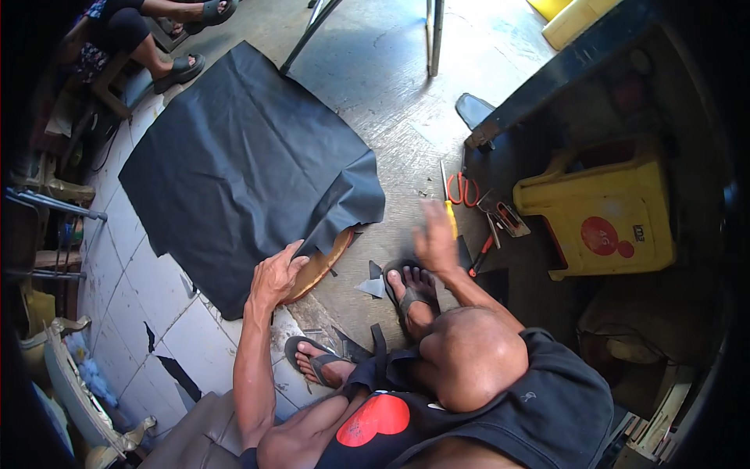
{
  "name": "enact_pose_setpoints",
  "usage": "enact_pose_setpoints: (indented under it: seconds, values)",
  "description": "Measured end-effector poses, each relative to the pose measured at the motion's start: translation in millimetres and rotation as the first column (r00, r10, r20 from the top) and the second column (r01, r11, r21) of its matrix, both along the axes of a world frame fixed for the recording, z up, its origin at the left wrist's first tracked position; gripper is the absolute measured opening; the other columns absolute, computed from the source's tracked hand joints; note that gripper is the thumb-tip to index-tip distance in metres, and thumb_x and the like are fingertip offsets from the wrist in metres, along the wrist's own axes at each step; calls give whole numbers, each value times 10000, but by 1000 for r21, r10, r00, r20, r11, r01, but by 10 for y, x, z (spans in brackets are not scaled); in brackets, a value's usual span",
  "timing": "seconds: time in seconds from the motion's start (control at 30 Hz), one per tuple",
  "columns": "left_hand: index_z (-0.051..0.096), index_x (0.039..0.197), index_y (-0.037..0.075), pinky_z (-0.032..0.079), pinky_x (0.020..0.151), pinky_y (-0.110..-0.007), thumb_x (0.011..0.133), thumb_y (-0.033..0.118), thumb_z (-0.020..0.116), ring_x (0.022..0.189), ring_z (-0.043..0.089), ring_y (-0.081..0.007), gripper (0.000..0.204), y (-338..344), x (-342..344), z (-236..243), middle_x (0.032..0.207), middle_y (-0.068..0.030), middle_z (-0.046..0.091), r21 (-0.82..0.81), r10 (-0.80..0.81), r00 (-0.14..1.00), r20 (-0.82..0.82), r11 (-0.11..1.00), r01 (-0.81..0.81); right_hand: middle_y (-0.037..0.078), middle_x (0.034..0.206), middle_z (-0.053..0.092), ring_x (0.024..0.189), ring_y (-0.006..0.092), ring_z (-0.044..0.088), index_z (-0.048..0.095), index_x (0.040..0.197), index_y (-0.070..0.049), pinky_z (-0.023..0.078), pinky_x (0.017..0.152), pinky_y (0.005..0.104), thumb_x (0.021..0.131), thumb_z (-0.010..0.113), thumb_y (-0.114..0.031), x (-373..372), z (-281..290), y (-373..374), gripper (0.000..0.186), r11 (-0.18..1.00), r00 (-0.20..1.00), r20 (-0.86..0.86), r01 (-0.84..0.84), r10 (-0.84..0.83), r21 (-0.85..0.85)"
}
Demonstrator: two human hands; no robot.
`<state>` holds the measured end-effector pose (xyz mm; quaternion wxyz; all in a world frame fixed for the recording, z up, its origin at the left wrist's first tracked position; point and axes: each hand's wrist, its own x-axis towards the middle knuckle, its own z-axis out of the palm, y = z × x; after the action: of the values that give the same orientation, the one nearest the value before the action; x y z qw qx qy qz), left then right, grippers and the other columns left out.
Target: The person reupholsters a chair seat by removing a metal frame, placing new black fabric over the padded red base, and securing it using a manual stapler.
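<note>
Sheet point(250, 164), black, creased, lies upper left; half-curled left hand point(275, 275) touches its edge; blurred right hand point(437, 244) looks open; both holds unclear.

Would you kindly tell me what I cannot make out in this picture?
Head view: most of the curved-edged brown piece is hidden under the black sheet.
Head view: the right hand is blurred, so whether it touches the yellow-handled tool is unclear.
Head view: the head of the other person at upper left is cut off by the picture's edge.
</note>
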<state>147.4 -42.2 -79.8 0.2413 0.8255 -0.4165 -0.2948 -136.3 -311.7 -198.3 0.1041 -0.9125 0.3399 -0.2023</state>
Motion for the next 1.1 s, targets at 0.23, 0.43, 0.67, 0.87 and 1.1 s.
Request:
enact_pose_setpoints:
  seconds: [0.23, 0.43, 0.67, 0.87, 1.1]
  values:
    - [666, 1376, 96, 541, 958, -483, 1050, 440, 600, 1118, 695, -452, 478, -66, 225, -187, 1141, -266, 742, 164, 37, 999, -39, 986, -31, 284, 1269, 682, 1152, 476, 653, 698, 1301, -64, 529, 995, 556, 955, 679, -435, -1297, -51, -1046, 508, 921, 897, -220, 352, -383, -167]
    - [648, 1424, 110, 514, 1034, -486, 1039, 532, 568, 1204, 665, -451, 577, -1, 248, -149, 1222, -264, 726, 240, 73, 988, -138, 970, -38, 242, 1218, 739, 1134, 432, 706, 764, 1178, -59, 557, 967, 518, 938, 705, -493, -914, 375, -1216, 500, 918, 785, -551, 387, -282, 81]
    - [657, 1401, 120, 531, 991, -483, 1046, 488, 579, 1147, 685, -458, 517, -70, 176, -107, 1170, -256, 743, 215, 80, 993, -87, 975, -60, 257, 918, 671, 821, 405, 684, 604, 1213, -27, 540, 788, 506, 908, 612, -207, 47, 1106, -146, 354, 782, 989, -142, 119, -39, 612]
    - [669, 1387, 152, 533, 970, -479, 1047, 483, 574, 1135, 691, -451, 484, -56, 160, -75, 1160, -243, 747, 241, 97, 987, -126, 968, -64, 246, 997, 716, 970, 436, 692, 628, 1209, -35, 528, 863, 518, 969, 688, -368, 915, 979, 682, 415, 430, 893, 1, -218, 451, 876]
    - [713, 1312, 120, 538, 939, -432, 1064, 496, 546, 1101, 735, -386, 480, -38, 228, -20, 1138, -234, 761, 217, 118, 975, -187, 973, -76, 256, 1002, 707, 984, 463, 688, 628, 1121, -43, 535, 840, 522, 928, 728, -294, 1200, 647, 915, 333, 493, 900, 117, -334, 420, 804]
